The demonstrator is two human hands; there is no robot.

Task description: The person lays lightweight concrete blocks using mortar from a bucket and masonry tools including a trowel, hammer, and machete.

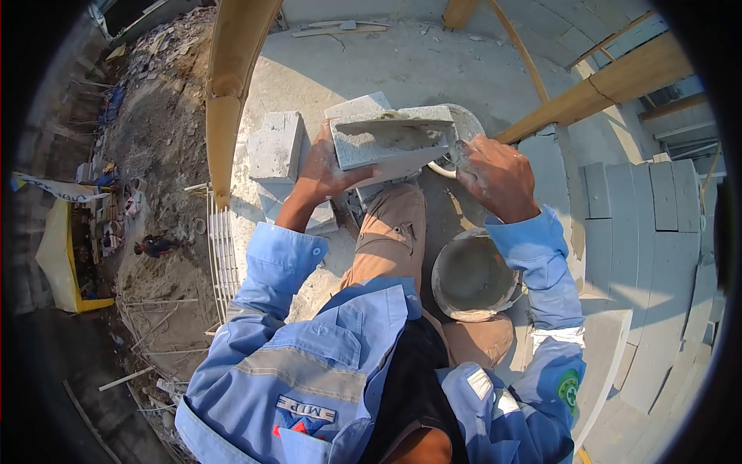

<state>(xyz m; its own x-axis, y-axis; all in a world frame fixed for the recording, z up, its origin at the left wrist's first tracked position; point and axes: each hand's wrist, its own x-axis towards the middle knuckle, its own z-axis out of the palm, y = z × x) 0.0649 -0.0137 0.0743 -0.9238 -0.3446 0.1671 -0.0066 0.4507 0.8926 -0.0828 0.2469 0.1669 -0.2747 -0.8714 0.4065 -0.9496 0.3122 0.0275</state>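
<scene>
My left hand [323, 168] is wrapped round the left end of a light grey concrete block [394, 158], thumb along its near side. The block is held up over my knee, with a darker grey patch along its upper face. Close to the block's right end, my right hand [498, 176] is closed in a fist; I cannot tell what it grips. Below that hand stands a round bucket [473, 272] of grey wet mix, between my legs. A pale bucket rim [468, 124] shows behind the block.
More blocks [275, 145] lie on the concrete floor [309, 73] at the left. A bamboo post [224, 116] rises on the left and a pole [603, 89] slants on the right. A block wall [657, 232] runs along the right. Beyond the left edge, a person [154, 246] is on lower ground.
</scene>
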